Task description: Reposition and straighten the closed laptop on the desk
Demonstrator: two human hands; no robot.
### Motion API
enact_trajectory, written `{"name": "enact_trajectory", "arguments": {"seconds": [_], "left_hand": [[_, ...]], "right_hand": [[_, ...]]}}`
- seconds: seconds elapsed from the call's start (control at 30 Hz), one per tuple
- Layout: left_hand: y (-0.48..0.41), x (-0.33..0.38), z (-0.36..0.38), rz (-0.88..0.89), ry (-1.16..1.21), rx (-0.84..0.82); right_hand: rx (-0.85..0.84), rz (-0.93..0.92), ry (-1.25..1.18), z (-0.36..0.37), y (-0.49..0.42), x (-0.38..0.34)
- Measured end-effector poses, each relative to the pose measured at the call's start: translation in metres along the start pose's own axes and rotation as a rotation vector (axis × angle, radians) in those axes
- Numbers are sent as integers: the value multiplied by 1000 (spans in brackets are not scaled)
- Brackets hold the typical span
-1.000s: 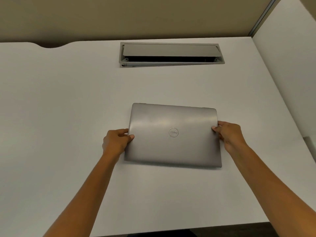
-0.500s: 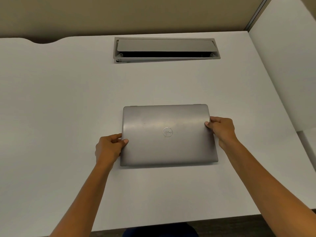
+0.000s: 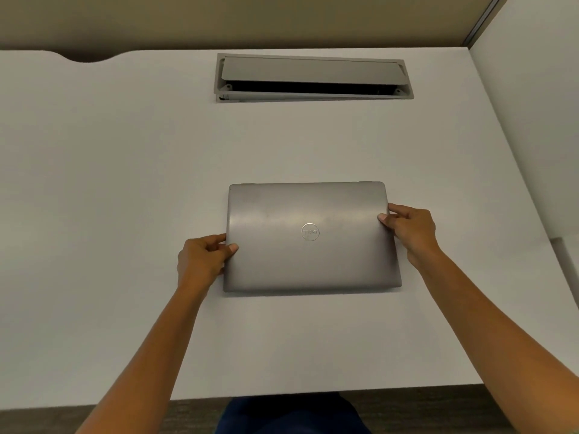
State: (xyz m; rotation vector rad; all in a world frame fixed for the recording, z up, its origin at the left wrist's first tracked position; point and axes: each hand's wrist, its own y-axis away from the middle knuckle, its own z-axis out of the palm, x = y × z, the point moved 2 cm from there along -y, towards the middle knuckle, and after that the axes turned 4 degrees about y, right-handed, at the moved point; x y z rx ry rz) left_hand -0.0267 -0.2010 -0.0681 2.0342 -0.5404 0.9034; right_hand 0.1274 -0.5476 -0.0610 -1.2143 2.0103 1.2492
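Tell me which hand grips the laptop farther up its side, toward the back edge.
The right hand: it holds the laptop high on its right edge, while the left hand sits lower, around mid-edge.

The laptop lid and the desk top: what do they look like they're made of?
The laptop lid looks like brushed or matte grey metal, perhaps aluminium: it shows a soft streaky sheen and a shiny round badge. The desk looks like white matte laminate, smooth and grainless, though painted board would look alike.

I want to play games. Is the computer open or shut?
Shut. The laptop lies flat on the desk, lid down, logo facing up.
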Motion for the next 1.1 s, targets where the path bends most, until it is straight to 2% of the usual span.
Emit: {"name": "enact_trajectory", "arguments": {"seconds": [0.2,0.6,0.77,0.83,0.9,1.03,1.1], "left_hand": [[7,1,0,25,4,14],[7,4,1,32,-49,41],[6,8,1,32,-120,27],[10,14,6,123,-310,61],[18,23,16,324,-470,148],[26,61,36,772,-611,268],[27,79,44,883,-666,284]], "right_hand": [[-20,-8,17,-2,2,-2],[80,18,39,-5,19,18],[149,-65,164,0,32,13],[195,-205,278,7,41,8],[220,-405,362,17,51,1],[310,-788,542,38,59,-35],[336,-911,628,48,62,-52]]}}
